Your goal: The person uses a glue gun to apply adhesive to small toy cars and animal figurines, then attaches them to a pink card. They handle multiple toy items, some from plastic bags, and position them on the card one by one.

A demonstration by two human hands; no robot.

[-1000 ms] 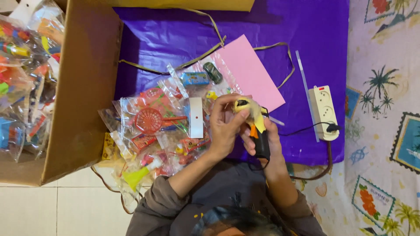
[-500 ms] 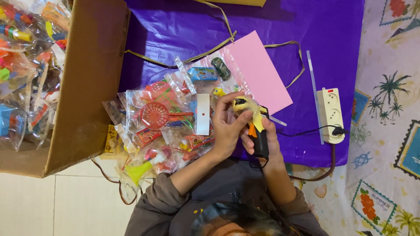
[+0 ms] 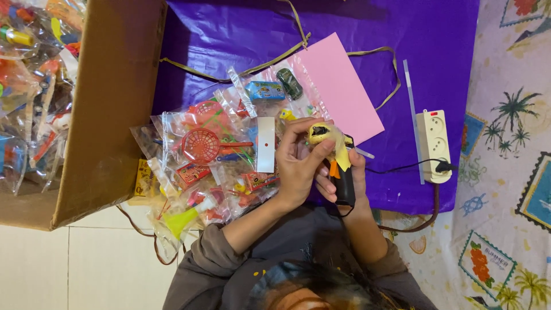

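Both hands meet at the near edge of the purple sheet: right hand clamped on a black glue gun, left hand pinching a small yellow piece at its tip — too small to identify. Bagged toys lie left; the cardboard box is cut off at the frame edge.

Evenly and brightly lit from overhead; soft sheen on the purple sheet, faint shadow beside the cardboard box, sharp focus throughout, slight blur near bottom.
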